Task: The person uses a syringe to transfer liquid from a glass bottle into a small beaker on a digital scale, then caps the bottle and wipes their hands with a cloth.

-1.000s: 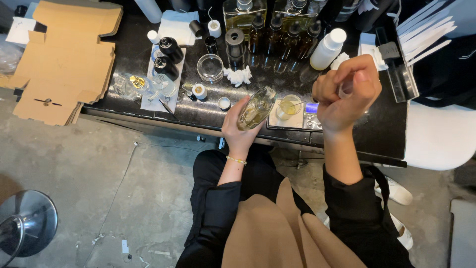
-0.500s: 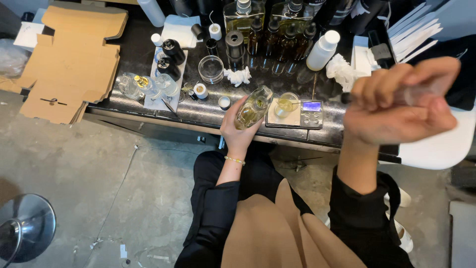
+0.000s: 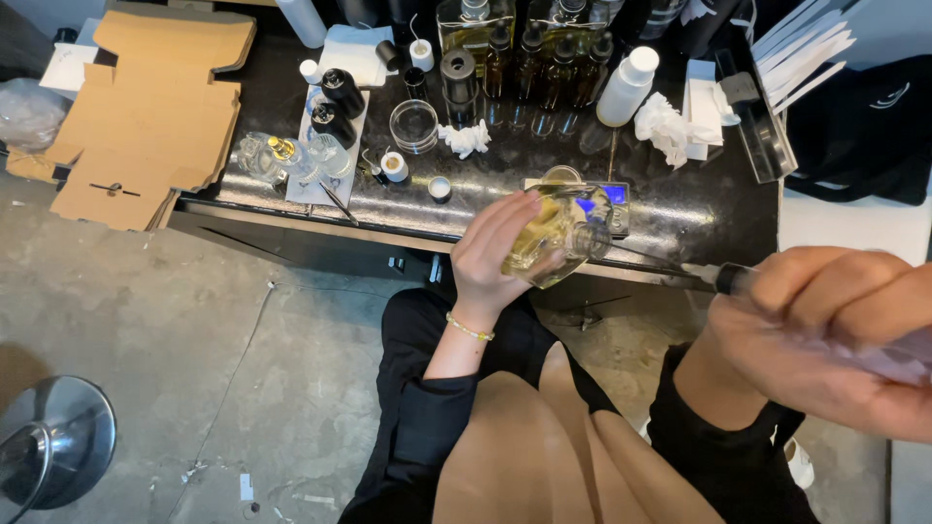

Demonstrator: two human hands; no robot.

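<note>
Left hand (image 3: 495, 254) grips a clear glass bottle (image 3: 546, 238) of yellowish liquid, tipped on its side over the table (image 3: 680, 209) edge, neck pointing right. Right hand (image 3: 825, 335) is clenched round a syringe (image 3: 723, 278) barrel; its long needle runs leftward, roughly in line with the bottle's axis, tip at the mouth. Small scale (image 3: 607, 197) sits just behind the bottle

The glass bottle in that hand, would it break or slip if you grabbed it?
The bottle looks like clear glass, so it would probably break if dropped on the hard floor. Its smooth sides may be slippery, though the left hand wraps it well. The yellowish liquid inside likely makes it fairly heavy for its size.
</note>
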